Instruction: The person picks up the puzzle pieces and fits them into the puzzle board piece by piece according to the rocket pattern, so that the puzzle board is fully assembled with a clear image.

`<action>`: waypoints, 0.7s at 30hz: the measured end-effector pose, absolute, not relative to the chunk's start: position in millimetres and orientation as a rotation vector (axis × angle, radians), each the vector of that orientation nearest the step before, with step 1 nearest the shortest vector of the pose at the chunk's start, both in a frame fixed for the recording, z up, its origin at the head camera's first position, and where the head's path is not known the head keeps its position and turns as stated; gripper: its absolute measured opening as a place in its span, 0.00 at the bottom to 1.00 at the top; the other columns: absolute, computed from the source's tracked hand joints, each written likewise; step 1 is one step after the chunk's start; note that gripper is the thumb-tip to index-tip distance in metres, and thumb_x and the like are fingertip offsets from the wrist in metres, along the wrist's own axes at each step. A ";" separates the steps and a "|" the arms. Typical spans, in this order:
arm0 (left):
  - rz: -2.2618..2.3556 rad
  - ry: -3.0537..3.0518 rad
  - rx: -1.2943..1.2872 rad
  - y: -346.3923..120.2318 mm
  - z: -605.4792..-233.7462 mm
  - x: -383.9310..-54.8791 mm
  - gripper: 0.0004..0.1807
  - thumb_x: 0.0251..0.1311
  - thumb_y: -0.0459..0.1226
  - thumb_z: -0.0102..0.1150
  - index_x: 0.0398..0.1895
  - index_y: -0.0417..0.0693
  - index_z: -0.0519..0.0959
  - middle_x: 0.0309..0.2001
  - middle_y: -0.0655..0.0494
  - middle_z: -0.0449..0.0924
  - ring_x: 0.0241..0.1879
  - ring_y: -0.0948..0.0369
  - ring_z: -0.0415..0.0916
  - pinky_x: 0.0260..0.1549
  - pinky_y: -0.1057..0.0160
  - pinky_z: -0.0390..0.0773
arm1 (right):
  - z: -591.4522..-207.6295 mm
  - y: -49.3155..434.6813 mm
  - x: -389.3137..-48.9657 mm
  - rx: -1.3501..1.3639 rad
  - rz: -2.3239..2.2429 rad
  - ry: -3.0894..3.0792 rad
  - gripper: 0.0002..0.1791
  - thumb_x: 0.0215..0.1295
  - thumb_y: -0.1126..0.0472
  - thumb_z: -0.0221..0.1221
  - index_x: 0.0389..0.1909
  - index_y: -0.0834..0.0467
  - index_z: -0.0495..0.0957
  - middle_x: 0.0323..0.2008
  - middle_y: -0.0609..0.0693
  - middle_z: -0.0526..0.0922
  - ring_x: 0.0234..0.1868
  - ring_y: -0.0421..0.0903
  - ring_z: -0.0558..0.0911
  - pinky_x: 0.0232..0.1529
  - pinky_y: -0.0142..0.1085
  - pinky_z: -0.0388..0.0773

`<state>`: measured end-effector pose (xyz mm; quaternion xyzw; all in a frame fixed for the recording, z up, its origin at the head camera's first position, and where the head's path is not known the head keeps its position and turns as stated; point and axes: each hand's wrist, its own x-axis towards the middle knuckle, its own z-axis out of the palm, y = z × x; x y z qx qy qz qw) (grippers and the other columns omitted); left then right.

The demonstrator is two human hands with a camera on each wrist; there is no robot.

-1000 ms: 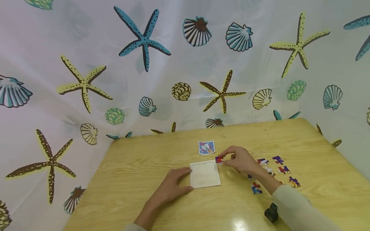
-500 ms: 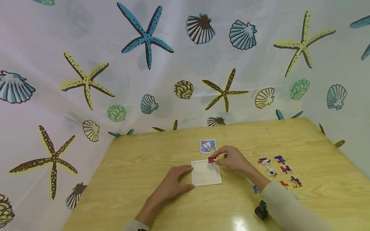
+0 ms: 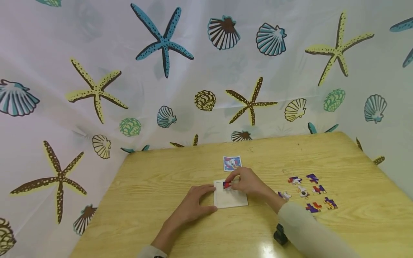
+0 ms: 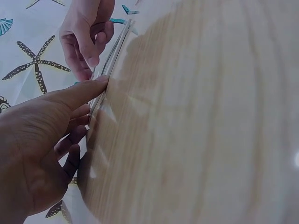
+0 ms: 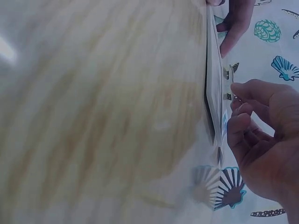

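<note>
In the head view a square white puzzle tray (image 3: 230,202) lies on the table. My left hand (image 3: 193,203) rests along its left edge, thumb near the close corner and forefinger farther up. Its thumb (image 4: 88,92) lies extended against the tray's edge in the left wrist view. Thumb and forefinger of my right hand (image 3: 249,182) pinch a red and purple jigsaw piece (image 3: 227,185) over the upper part of the tray. In the right wrist view the right hand (image 5: 266,135) has its fingers curled in, and the piece shows only edge-on.
Behind the tray lies a small picture card (image 3: 231,163) with a white cartoon figure. Several loose jigsaw pieces (image 3: 319,189) are spread to the right on the wooden table (image 3: 155,179). A small black device (image 3: 280,235) sits by the right sleeve. A shell-patterned curtain (image 3: 200,64) surrounds the table.
My right hand has moved left, carrying the jigsaw piece from the tray's upper right corner to over its upper middle. The left hand keeps its place at the tray's left edge.
</note>
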<state>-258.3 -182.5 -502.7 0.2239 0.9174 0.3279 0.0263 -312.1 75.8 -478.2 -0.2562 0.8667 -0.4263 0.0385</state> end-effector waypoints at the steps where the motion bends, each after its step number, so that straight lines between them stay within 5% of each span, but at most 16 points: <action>1: 1.010 2.833 0.695 -182.5 -502.7 -258.3 0.36 0.60 0.49 0.74 0.70 0.50 0.76 0.72 0.52 0.73 0.69 0.49 0.65 0.69 0.42 0.65 | -479.2 74.0 -312.9 -0.792 -1.298 2.665 0.09 0.61 0.72 0.67 0.40 0.59 0.90 0.43 0.50 0.89 0.46 0.49 0.79 0.40 0.37 0.75; 7: 1.014 2.837 0.712 -182.4 -501.4 -257.6 0.36 0.60 0.49 0.74 0.70 0.50 0.76 0.71 0.53 0.74 0.68 0.49 0.65 0.69 0.42 0.66 | -480.2 64.1 -315.4 -0.852 -1.267 2.695 0.09 0.60 0.72 0.67 0.40 0.61 0.90 0.42 0.52 0.89 0.46 0.51 0.80 0.40 0.37 0.76; 10: 1.029 2.825 0.716 -182.2 -500.8 -257.2 0.36 0.60 0.49 0.74 0.70 0.49 0.76 0.71 0.52 0.74 0.67 0.49 0.65 0.69 0.42 0.66 | -480.2 60.9 -315.2 -0.833 -1.266 2.697 0.09 0.60 0.73 0.67 0.39 0.61 0.90 0.41 0.52 0.89 0.51 0.54 0.82 0.53 0.45 0.79; 15: 1.029 2.822 0.731 -182.2 -500.7 -256.8 0.36 0.59 0.49 0.75 0.69 0.47 0.77 0.71 0.51 0.74 0.67 0.50 0.66 0.68 0.42 0.66 | -483.4 57.4 -315.2 -0.873 -1.231 2.724 0.07 0.61 0.72 0.68 0.39 0.61 0.90 0.40 0.52 0.90 0.59 0.58 0.83 0.76 0.57 0.59; 21: 1.037 2.833 0.749 -183.2 -499.9 -257.3 0.36 0.58 0.48 0.76 0.69 0.47 0.77 0.70 0.52 0.75 0.66 0.51 0.67 0.67 0.43 0.67 | -482.7 50.8 -313.4 -0.939 -1.142 2.785 0.08 0.61 0.72 0.69 0.41 0.62 0.89 0.42 0.54 0.90 0.68 0.63 0.76 0.77 0.59 0.55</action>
